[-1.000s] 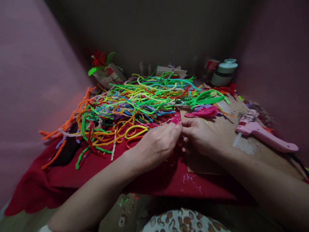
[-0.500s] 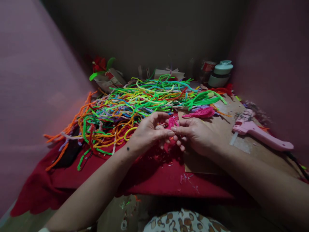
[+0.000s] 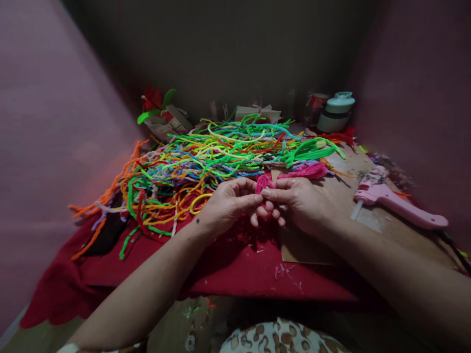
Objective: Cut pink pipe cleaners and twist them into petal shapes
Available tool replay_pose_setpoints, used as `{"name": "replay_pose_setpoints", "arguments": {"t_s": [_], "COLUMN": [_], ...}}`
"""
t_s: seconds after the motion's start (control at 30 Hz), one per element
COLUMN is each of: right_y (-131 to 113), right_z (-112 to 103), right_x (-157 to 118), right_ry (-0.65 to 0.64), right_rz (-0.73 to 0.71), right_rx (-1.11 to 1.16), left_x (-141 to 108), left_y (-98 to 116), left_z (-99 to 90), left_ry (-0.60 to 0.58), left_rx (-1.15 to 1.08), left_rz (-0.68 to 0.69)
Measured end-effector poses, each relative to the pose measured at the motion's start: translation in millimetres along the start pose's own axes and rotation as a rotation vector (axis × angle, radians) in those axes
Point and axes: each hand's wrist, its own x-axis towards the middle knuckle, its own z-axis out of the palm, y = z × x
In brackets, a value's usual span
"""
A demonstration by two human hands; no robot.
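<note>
Between my two hands is a small loop of pink pipe cleaner (image 3: 264, 182), its upper curve showing above my thumbs and its lower part hidden by my fingers. My left hand (image 3: 235, 201) pinches it from the left with thumb and forefinger. From the right, my right hand (image 3: 296, 198) pinches the same piece, thumb tips nearly meeting. Just behind my right hand lies a bundle of pink pipe cleaners (image 3: 309, 170) on the cardboard. Beyond my left hand spreads a large pile of many-coloured pipe cleaners (image 3: 221, 152).
A pink glue gun (image 3: 401, 203) rests on the cardboard sheet (image 3: 309, 250) at right. Red cloth (image 3: 235, 279) covers the table, with scraps near its front edge. At the back stand a pale green lidded jar (image 3: 336, 113) and a carton (image 3: 172, 120) with red and green pieces.
My left hand has closed in on the pink loop, its fingertips now against it. The loop's sides sit closer together. My right hand has barely moved.
</note>
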Motion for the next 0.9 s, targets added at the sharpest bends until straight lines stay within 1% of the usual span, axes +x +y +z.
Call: {"name": "replay_pose_setpoints", "arguments": {"t_s": [0.17,0.3,0.4,0.47,0.57,0.63,0.73,0.8,0.9], "right_y": [4,0,-5,-8,-9,-8,-8,-7,-7], "right_z": [-2,-1,-1,-2,-3,-3,0,3,6], "right_x": [3,2,-1,-3,-3,-4,-6,-7,-8], "right_ry": [0.014,-0.003,-0.003,0.051,0.106,0.085,0.043,0.052,0.109], "right_rz": [-0.024,-0.059,-0.098,-0.130,-0.172,-0.143,-0.082,-0.118,-0.244], "right_rx": [0.064,0.045,-0.008,-0.090,-0.215,-0.172,0.000,0.064,0.037], "left_x": [1,0,0,-1,-1,-1,0,0,-1], "left_y": [-1,-2,0,2,3,3,4,5,6], "left_z": [-1.6,-3.5,-6.4,-8.2,-9.3,-8.6,-6.7,-5.8,-5.1], "left_ry": [0.028,0.064,0.100,0.110,0.082,0.061,0.062,0.069,0.078], "left_rx": [-0.030,-0.012,0.048,0.077,0.102,0.100,0.103,0.122,0.141], "left_rz": [-0.034,-0.030,-0.005,0.021,0.068,0.089,0.103,0.103,0.094]}}
